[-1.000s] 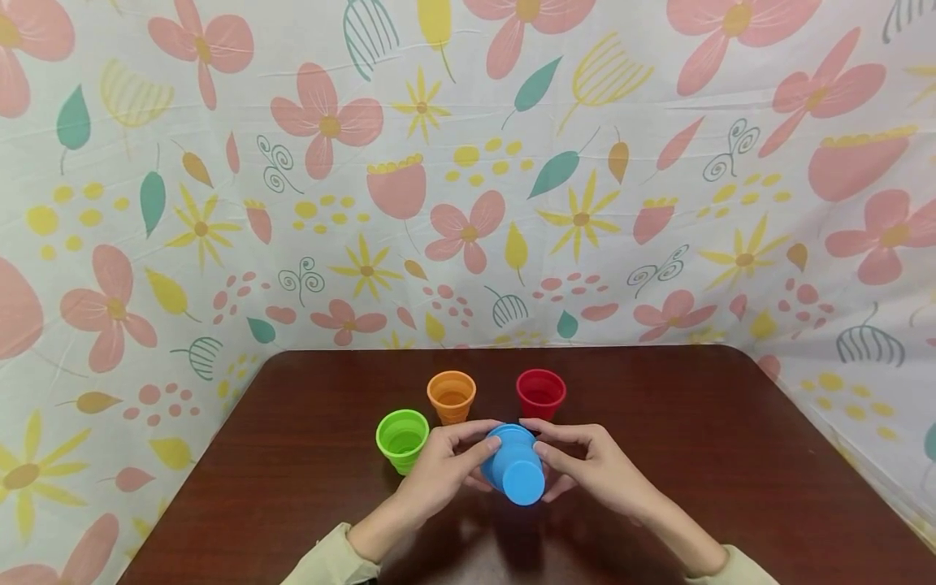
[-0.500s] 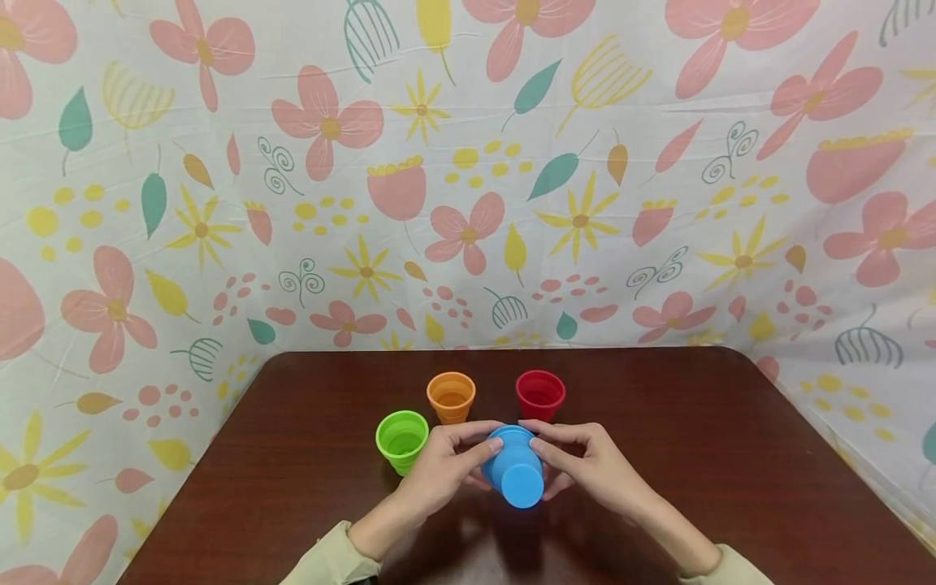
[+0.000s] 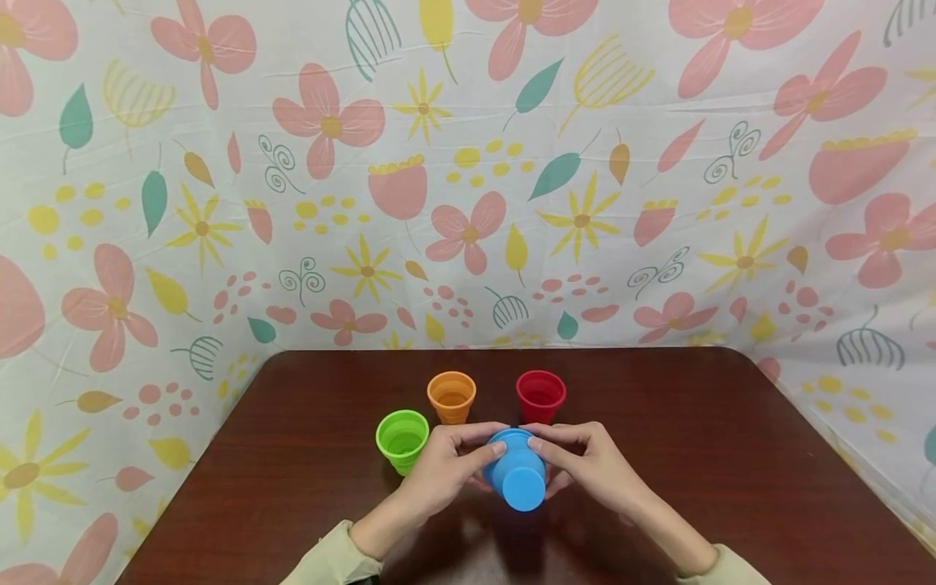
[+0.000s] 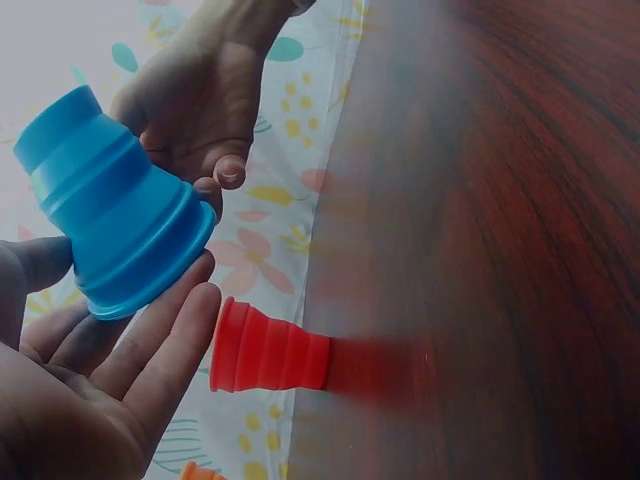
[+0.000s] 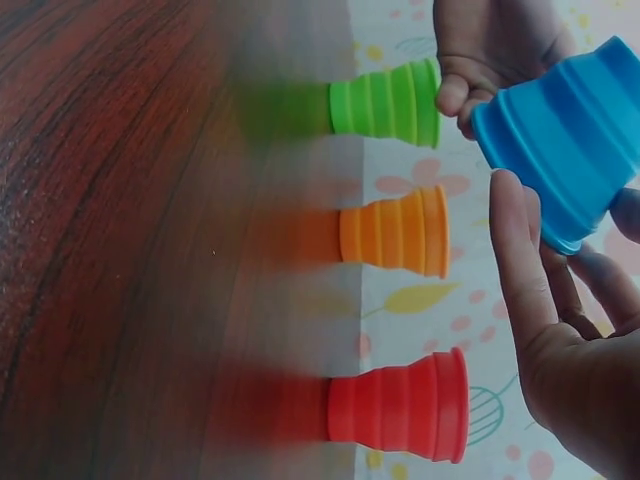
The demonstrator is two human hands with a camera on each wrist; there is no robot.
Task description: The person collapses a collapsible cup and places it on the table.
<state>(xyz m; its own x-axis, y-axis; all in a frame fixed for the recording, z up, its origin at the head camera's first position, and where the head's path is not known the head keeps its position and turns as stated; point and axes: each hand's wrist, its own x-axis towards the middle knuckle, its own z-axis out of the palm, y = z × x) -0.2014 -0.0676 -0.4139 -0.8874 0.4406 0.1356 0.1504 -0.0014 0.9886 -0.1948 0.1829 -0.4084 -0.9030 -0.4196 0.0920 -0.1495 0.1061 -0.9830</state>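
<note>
Both hands hold a blue collapsible cup above the near middle of the table. It is tilted, its base toward the head camera and its wide rim facing away. My left hand grips it from the left, thumb on the side and fingers by the rim. From the right, my right hand pinches it the same way. The left wrist view shows the cup's stepped rings fully extended. Behind the hands stand an orange cup and a red cup, with a green cup beside the left hand.
The dark brown wooden table has a glossy top that mirrors the cups. A white cloth printed with flowers and leaves hangs behind the table and along its sides. All three standing cups are upright with their mouths up.
The blue cup and both hands have shifted very slightly toward the person. The grip is the same, and the other cups have stayed in place.
</note>
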